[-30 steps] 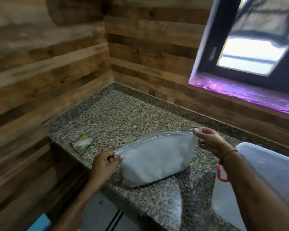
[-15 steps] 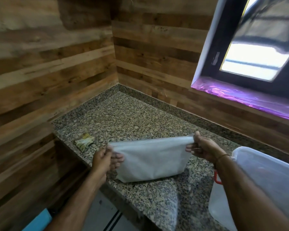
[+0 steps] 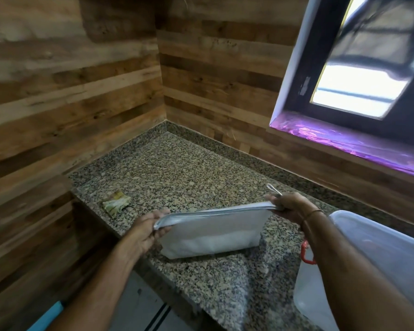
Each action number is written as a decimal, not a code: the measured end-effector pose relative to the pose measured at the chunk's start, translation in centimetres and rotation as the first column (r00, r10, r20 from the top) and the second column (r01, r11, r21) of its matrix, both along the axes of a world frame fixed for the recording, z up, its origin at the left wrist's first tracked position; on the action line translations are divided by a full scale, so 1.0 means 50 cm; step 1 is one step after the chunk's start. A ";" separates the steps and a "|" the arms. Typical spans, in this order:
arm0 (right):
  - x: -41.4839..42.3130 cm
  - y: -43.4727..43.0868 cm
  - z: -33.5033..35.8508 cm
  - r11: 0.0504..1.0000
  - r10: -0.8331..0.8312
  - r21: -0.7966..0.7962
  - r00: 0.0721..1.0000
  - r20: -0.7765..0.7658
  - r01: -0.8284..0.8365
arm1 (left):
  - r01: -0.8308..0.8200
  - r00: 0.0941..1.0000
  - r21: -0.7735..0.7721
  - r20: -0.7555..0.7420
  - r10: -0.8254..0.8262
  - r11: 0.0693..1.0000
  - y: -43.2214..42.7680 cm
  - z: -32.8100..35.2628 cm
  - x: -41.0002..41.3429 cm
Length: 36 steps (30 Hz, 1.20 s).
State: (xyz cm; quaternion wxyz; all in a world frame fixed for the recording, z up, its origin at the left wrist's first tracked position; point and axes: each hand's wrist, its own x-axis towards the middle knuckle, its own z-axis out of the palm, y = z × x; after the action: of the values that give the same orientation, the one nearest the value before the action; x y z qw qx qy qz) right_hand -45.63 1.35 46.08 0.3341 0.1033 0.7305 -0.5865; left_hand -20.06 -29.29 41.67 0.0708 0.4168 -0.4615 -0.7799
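**White zip pouch held taut at both top corners**

The pouch [image 3: 210, 232] is a flat, pale grey-white rectangle of soft fabric with rounded lower corners. A zip runs the whole length of its top edge, and a faint horizontal crease crosses its lower half. It spans the gap between the 2 hands, standing on edge with its broad face toward the person. Its bottom edge is down at the speckled granite counter [image 3: 177, 168], close to the front lip; whether it bears on the stone cannot be told.

The left hand [image 3: 144, 229] grips the left top corner, thumb over the zip and fingers curled beneath. The right hand [image 3: 289, 207] pinches the right top corner, fingers closed on the fabric. A metal zip pull [image 3: 273, 188] pokes up just past the right fingertips.

Beyond the left fingers, well apart, lies a crumpled wrapper [image 3: 116, 203]. A translucent plastic tub [image 3: 380, 254] sits just outside the right wrist.
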 end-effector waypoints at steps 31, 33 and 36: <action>-0.003 -0.001 -0.082 0.972 0.187 0.112 0.966 0.177 -0.209 | 0.372 0.901 -0.210 0.315 -0.298 0.904 -0.113 -0.108 -0.060; -0.018 0.000 -0.072 0.920 0.274 0.223 0.936 0.222 -0.322 | 0.415 0.884 -0.112 0.284 -0.371 0.903 -0.119 -0.104 -0.068; -0.045 -0.027 -0.070 0.835 0.305 0.379 0.908 0.286 -0.399 | 0.467 0.847 -0.023 0.300 -0.439 0.884 -0.131 -0.112 -0.090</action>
State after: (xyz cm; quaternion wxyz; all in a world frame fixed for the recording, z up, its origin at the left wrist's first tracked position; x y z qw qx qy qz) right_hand -47.89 0.01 42.57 0.4822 0.0998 0.8076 -0.3244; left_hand -24.54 -35.81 36.06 -0.1628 0.4005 -0.5887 -0.6831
